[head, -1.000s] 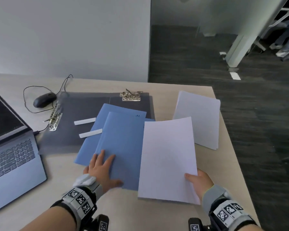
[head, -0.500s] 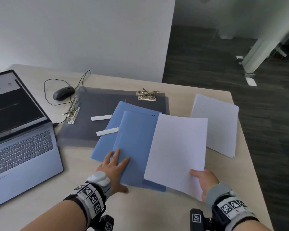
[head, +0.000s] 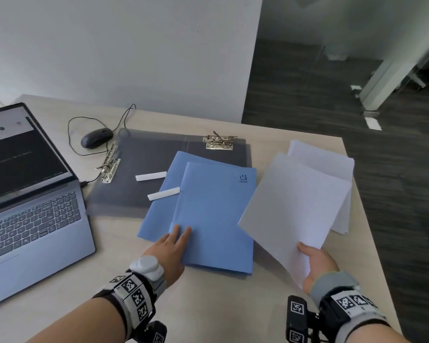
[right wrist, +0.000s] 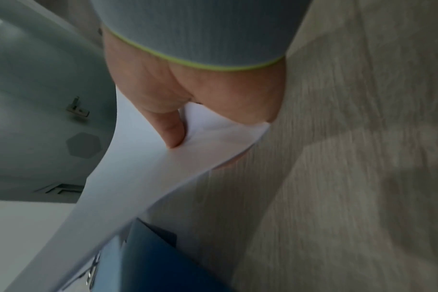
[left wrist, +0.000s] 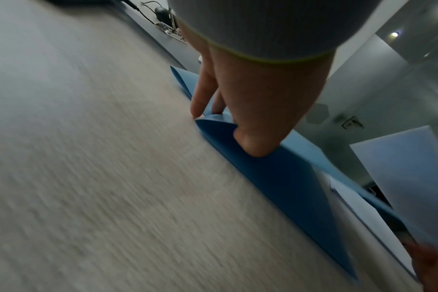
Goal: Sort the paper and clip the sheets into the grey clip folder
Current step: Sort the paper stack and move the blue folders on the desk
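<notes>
The grey clip folder point(head: 159, 164) lies open on the desk, with a metal clip point(head: 219, 142) at its far edge and another clip point(head: 109, 164) at its left. Two blue sheets point(head: 216, 214) overlap its near right part. My left hand point(head: 174, 243) rests flat on the top blue sheet's near left corner, fingers straight; in the left wrist view the thumb point(left wrist: 253, 146) presses that blue sheet point(left wrist: 275, 173). My right hand point(head: 315, 263) grips the near corner of a few white sheets point(head: 295, 206), thumb on top, held off the desk. The right wrist view shows that thumb point(right wrist: 170, 130) on the bent white sheets point(right wrist: 138, 177).
A white paper stack point(head: 327, 164) lies at the desk's right edge, partly under the held sheets. Two white strips point(head: 151, 176) lie on the folder. An open laptop point(head: 30, 194) stands at the left, a wired mouse point(head: 96, 137) behind it. Floor drops off to the right.
My right hand has lifted the white sheets off the blue ones and swung them right, over the white stack. My left hand stays on the blue sheet.
</notes>
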The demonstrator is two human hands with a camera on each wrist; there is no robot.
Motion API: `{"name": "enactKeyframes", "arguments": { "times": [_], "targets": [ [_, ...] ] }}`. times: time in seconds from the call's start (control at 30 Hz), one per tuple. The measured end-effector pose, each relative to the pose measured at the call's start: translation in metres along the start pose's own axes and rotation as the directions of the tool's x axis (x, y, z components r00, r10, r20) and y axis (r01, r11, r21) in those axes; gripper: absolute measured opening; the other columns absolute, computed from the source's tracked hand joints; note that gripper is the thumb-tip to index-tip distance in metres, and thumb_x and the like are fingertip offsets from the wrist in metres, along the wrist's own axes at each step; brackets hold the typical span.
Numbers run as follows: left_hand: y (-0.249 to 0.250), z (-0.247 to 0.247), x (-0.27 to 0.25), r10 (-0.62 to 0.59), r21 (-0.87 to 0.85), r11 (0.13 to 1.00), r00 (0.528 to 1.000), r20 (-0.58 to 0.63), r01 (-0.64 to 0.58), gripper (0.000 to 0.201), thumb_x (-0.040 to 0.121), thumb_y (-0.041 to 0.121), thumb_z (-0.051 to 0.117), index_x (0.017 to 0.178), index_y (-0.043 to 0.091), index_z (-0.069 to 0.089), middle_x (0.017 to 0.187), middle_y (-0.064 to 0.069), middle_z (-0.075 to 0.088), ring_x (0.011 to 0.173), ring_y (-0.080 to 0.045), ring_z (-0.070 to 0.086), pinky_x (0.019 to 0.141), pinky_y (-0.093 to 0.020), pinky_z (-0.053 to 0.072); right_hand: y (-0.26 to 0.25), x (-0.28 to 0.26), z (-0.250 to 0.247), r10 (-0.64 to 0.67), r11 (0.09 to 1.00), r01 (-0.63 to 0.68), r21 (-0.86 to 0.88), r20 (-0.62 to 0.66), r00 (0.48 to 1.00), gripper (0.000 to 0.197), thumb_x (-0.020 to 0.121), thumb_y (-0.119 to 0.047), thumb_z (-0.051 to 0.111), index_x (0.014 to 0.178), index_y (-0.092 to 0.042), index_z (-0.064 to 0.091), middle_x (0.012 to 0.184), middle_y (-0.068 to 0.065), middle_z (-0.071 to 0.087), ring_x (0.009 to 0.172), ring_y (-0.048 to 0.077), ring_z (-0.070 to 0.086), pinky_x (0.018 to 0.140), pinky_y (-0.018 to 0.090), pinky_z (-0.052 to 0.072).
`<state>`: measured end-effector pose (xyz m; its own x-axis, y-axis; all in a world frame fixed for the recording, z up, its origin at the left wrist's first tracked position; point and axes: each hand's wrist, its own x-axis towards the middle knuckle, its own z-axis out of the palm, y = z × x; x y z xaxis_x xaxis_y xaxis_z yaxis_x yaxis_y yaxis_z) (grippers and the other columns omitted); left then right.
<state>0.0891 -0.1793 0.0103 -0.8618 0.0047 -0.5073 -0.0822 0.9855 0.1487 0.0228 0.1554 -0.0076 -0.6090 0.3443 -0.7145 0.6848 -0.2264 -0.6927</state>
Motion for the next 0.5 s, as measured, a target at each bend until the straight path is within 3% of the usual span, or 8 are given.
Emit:
{"name": "enactKeyframes", "arguments": {
  "times": [0.1, 0.2, 0.3, 0.37, 0.43, 0.5],
  "targets": [
    [0.000, 0.000, -0.004, -0.119, -0.149, 0.982, 0.993, -0.027, 0.113, 0.084, 0.090, 0.013, 0.043, 0.156, 0.032, -0.007, 0.166, 0.001, 0.005, 0.132, -0.028, 0.048, 0.103, -0.032, 0.042, -0.007, 0.000, -0.011, 0.013, 0.999, -0.011, 0.036, -0.068, 0.998, 0.024, 0.089, -0.016, 0.065, 0.112, -0.010, 0.061, 0.109, 0.008, 0.062, 0.096, 0.030, 0.057, 0.085, 0.039, 0.042],
    [-0.001, -0.001, -0.008, -0.299, -0.427, 0.874, 0.949, -0.099, 0.231, 0.069, 0.094, 0.020, 0.037, 0.154, 0.042, 0.011, 0.159, 0.003, 0.032, 0.134, -0.027, 0.048, 0.107, -0.031, 0.040, -0.007, 0.000, -0.018, -0.040, 0.999, 0.039, -0.009, -0.130, 0.991, 0.032, 0.088, -0.018, 0.067, 0.116, -0.005, 0.060, 0.113, 0.007, 0.060, 0.096, 0.029, 0.055, 0.084, 0.039, 0.041],
    [-0.004, 0.007, -0.003, -0.434, -0.768, 0.603, 0.896, -0.090, 0.215, 0.050, 0.098, 0.019, 0.043, 0.144, 0.039, 0.043, 0.145, -0.005, 0.051, 0.129, -0.032, 0.051, 0.105, -0.035, 0.043, -0.005, -0.001, -0.009, -0.130, 0.984, 0.115, -0.134, -0.116, 0.985, 0.020, 0.090, -0.007, 0.062, 0.111, -0.007, 0.059, 0.110, 0.011, 0.061, 0.092, 0.028, 0.054, 0.084, 0.037, 0.041],
    [-0.005, 0.008, -0.002, -0.465, -0.901, 0.396, 0.885, -0.032, 0.176, 0.037, 0.095, 0.023, 0.050, 0.127, 0.039, 0.058, 0.132, -0.011, 0.061, 0.119, -0.036, 0.059, 0.100, -0.046, 0.050, -0.002, -0.005, 0.006, -0.185, 0.945, 0.167, -0.280, -0.038, 0.982, 0.016, 0.090, -0.003, 0.060, 0.106, -0.003, 0.062, 0.105, 0.015, 0.065, 0.088, 0.028, 0.057, 0.085, 0.035, 0.043],
    [-0.005, 0.006, -0.003, -0.489, -0.968, 0.210, 0.872, 0.017, 0.137, 0.029, 0.083, 0.032, 0.054, 0.109, 0.032, 0.064, 0.114, -0.017, 0.066, 0.099, -0.038, 0.066, 0.091, -0.056, 0.054, 0.003, -0.007, 0.026, -0.190, 0.910, 0.202, -0.362, 0.069, 0.979, 0.020, 0.088, 0.001, 0.058, 0.107, 0.000, 0.065, 0.094, 0.013, 0.066, 0.083, 0.027, 0.059, 0.083, 0.033, 0.044],
    [-0.001, 0.002, -0.005, -0.491, -0.995, 0.007, 0.867, 0.084, 0.101, 0.039, 0.077, 0.028, 0.052, 0.114, 0.017, 0.060, 0.104, -0.015, 0.064, 0.087, -0.034, 0.064, 0.087, -0.059, 0.055, 0.007, -0.011, 0.045, -0.183, 0.877, 0.224, -0.426, 0.135, 0.974, 0.018, 0.088, -0.002, 0.057, 0.103, -0.008, 0.065, 0.089, 0.010, 0.066, 0.082, 0.028, 0.061, 0.082, 0.032, 0.046]
  ]
}}
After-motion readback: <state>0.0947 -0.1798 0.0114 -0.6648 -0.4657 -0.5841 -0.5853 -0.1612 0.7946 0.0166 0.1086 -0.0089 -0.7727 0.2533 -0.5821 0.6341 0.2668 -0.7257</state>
